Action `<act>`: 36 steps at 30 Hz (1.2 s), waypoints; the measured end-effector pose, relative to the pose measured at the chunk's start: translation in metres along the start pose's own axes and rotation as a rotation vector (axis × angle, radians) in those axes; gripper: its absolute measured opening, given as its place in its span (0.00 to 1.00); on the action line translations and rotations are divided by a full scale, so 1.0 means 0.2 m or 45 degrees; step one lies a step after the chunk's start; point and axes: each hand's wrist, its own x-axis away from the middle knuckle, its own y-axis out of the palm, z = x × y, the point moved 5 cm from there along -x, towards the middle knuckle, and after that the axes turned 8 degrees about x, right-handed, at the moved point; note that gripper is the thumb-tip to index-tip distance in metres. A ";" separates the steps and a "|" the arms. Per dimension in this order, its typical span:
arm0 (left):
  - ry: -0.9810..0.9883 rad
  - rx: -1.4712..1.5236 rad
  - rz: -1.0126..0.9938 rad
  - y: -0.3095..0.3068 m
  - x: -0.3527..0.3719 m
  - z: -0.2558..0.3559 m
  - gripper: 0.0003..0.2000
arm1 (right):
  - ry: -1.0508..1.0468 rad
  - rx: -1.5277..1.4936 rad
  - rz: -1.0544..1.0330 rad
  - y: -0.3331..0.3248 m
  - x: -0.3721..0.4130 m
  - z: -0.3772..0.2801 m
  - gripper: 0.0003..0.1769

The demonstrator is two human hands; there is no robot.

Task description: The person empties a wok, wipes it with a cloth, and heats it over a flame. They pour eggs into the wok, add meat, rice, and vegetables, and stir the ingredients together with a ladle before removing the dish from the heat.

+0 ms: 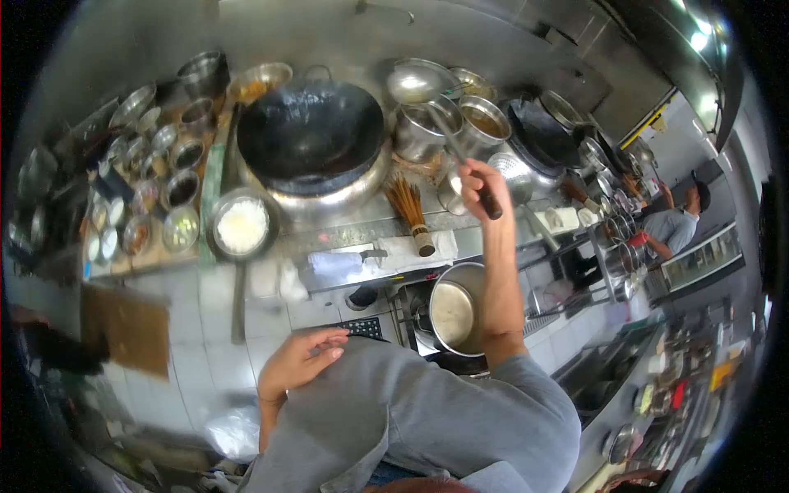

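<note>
My right hand (pixel 485 191) is wrapped round the dark handle of a long ladle (pixel 450 135), whose bowl lies over the metal pots behind the counter's front edge. My left hand (pixel 302 361) is low, in front of my grey shirt, its fingers stretched out and holding nothing. A large black wok (pixel 311 131) sits on the stove to the left of the ladle. Left of the wok's front, a pan with white food (pixel 242 226) has its handle pointing toward me. A bamboo brush (pixel 408 215) lies on the counter between wok and right hand.
Small bowls of ingredients (pixel 179 230) crowd the left side. A deep metal pot (pixel 457 309) stands below my right forearm. Folded cloths (pixel 337 263) lie along the counter edge. Farther right are a second wok (pixel 544 135) and another person (pixel 672 226).
</note>
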 end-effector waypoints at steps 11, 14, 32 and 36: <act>-0.073 -0.062 -0.013 0.05 0.07 0.00 0.21 | -0.526 1.833 0.890 -0.39 0.02 -0.08 0.20; -0.130 0.004 0.036 0.00 0.09 -0.02 0.22 | -0.648 1.719 0.892 -0.37 0.24 0.15 0.28; -0.085 -0.235 -0.467 -0.18 -0.16 -0.01 0.20 | -0.532 2.607 1.184 -0.74 0.55 0.79 0.19; -0.108 -0.235 -0.670 -0.20 -0.22 0.00 0.22 | -0.768 2.432 1.406 -0.48 0.75 0.82 0.11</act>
